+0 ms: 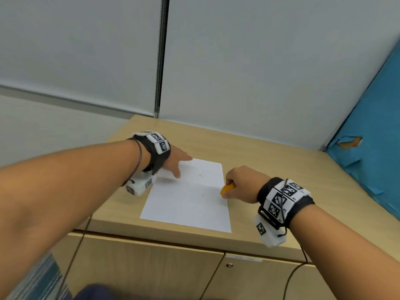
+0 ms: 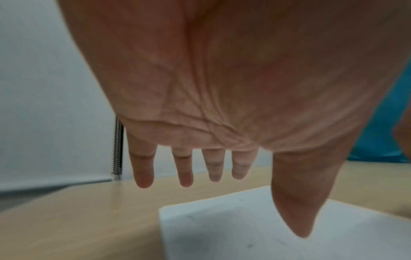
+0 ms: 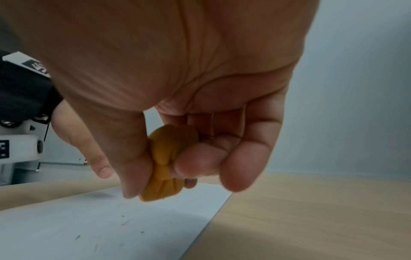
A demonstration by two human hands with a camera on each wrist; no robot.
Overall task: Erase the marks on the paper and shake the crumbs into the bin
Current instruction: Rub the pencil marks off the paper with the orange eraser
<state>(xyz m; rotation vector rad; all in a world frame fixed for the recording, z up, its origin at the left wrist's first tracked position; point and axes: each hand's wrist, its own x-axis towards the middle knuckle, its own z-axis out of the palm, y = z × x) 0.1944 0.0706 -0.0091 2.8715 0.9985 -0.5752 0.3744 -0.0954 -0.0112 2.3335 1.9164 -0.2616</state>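
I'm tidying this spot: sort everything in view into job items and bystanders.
Job items:
paper
orange eraser, held in right hand
left hand, at the paper's far corner

Bystanders:
wooden cabinet top
blue panel

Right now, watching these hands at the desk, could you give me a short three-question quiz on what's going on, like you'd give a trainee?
1. True or false: the right hand pinches an orange eraser at the right edge of the paper.
2. Multiple choice: what is the left hand doing? A) gripping a pencil B) lying with straight fingers at the paper's far left corner C) lifting the sheet off the desk
3. Fill in: small dark ______ lie scattered on the sheet.

Key: 1 true; 2 B; 3 crumbs (or leftover marks; the pictures are too blurred to tell which).
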